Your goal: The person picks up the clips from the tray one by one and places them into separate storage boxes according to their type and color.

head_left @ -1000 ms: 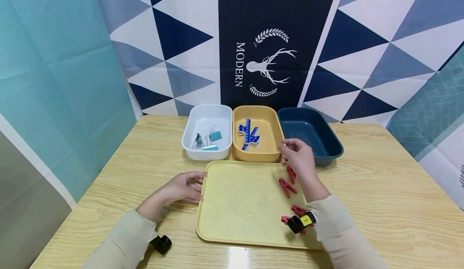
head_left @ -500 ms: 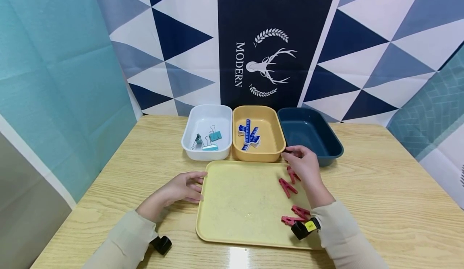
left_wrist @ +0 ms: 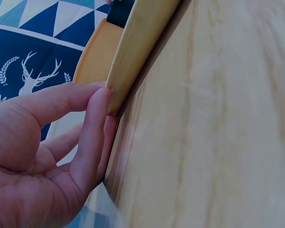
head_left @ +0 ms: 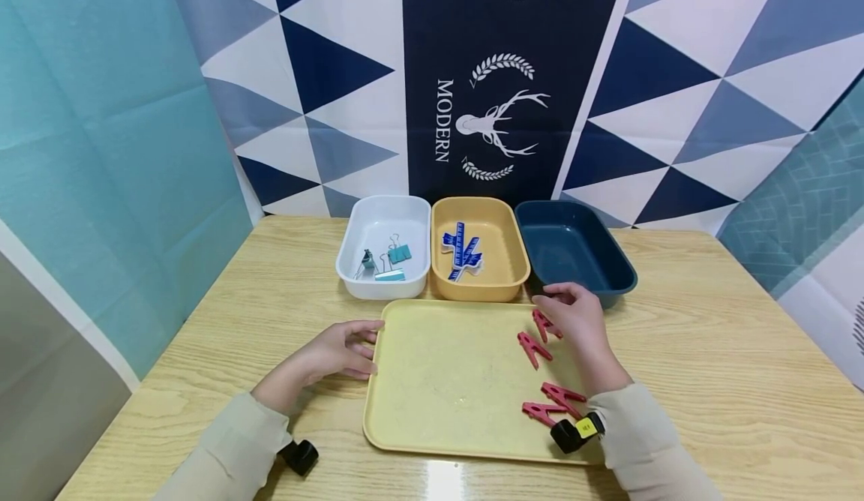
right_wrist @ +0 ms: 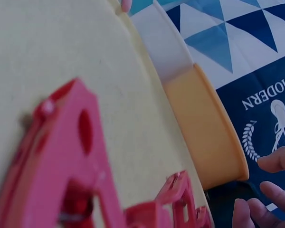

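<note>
My left hand [head_left: 340, 349] is at the left edge of the yellow tray [head_left: 445, 381]; in the left wrist view its fingertips touch the tray's rim [left_wrist: 128, 61]. My right hand [head_left: 577, 317] is over the tray's far right corner, fingers apart and holding nothing in the right wrist view. Nearest to it is a red clothespin [head_left: 545, 325], with another clothespin [head_left: 534, 349] just left of that. Two more red clothespins, one [head_left: 562, 397] and a lower one [head_left: 542, 412], lie close together near the right wrist, the wrist camera by the lower one.
Behind the tray stand three bins side by side: a white bin [head_left: 351, 276] with teal binder clips [head_left: 398, 253], a yellow bin [head_left: 502, 261] with blue clips [head_left: 460, 246], and a dark blue bin [head_left: 574, 242]. A patterned cloth [head_left: 351, 73] hangs behind them.
My right hand has come back from the front of the yellow bin, moving down and right to the farthest clothespin. The left hand has stayed at the tray's edge.
</note>
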The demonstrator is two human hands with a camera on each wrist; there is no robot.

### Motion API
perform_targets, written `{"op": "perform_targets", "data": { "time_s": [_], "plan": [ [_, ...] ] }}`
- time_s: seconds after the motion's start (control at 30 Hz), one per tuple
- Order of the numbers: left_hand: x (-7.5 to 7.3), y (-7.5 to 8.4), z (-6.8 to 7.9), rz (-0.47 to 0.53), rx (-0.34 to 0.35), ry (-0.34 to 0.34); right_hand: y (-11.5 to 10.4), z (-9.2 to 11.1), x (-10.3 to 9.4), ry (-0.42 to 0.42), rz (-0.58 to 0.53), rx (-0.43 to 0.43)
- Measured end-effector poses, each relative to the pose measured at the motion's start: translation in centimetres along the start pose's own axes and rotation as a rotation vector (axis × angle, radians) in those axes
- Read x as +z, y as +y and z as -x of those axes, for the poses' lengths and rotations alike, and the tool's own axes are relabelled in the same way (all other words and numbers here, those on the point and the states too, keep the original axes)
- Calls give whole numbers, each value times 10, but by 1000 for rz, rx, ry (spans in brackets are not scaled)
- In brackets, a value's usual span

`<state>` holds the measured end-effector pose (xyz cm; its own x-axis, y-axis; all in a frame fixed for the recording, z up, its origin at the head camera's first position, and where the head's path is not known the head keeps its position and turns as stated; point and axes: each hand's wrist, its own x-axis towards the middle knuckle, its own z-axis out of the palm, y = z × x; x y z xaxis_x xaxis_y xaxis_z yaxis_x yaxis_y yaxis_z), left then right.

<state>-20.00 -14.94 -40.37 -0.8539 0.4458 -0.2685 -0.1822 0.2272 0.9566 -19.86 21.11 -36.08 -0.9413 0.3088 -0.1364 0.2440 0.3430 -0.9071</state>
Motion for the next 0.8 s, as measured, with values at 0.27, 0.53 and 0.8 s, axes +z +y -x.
{"op": "perform_targets", "data": {
  "time_s": [0.27,0.53,0.8],
  "plan": [
    [0,-2,-1,3,-4,2,14,-3,-3,-6,44,1],
    [0,-1,0,3,2,5,22,-6,-3,-88,156,-32],
    [0,-2,0,2,-6,11,24,-9,1,-150,347,-56]
  ]
}}
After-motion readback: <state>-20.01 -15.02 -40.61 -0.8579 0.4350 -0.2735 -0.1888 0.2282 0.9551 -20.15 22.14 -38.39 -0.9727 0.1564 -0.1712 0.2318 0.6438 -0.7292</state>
